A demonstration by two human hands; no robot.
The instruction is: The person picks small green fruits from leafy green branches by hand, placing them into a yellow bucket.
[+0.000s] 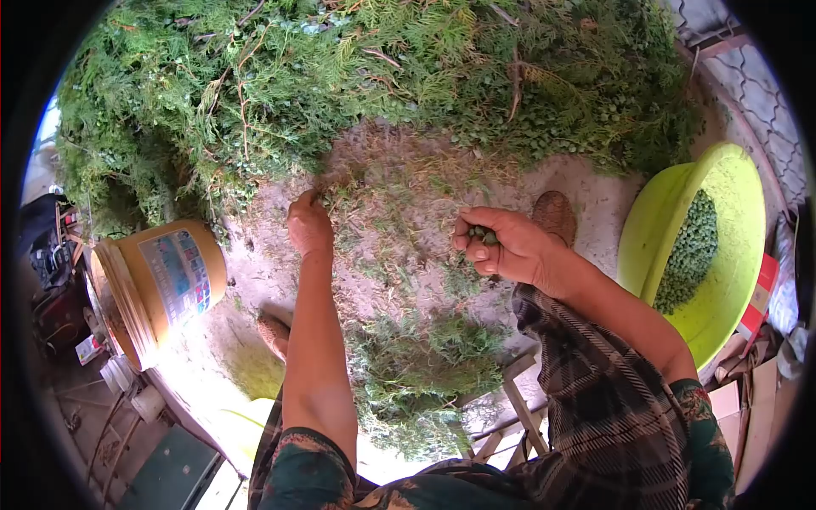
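Observation:
My right hand (507,246) is closed around several small green seed cones (483,233), raised above the littered floor. To its left, my left hand (309,224) reaches down with its fingertips pressed together at the edge of the greenery. Whatever those fingertips pinch is too small to make out. A large heap of conifer branches (382,68), with flat scaly sprays and green cones, lies in front of both hands. At the right, a lime-green basin (633,229) stands tilted and contains a mass of green cones (688,255).
A yellow bucket (183,268) is at the left. Loose sprigs (425,348) lie between my feet, near a wooden stool frame (523,408). Clippings (382,170) litter the floor. Cardboard (756,416) and a red box (759,293) sit by the basin.

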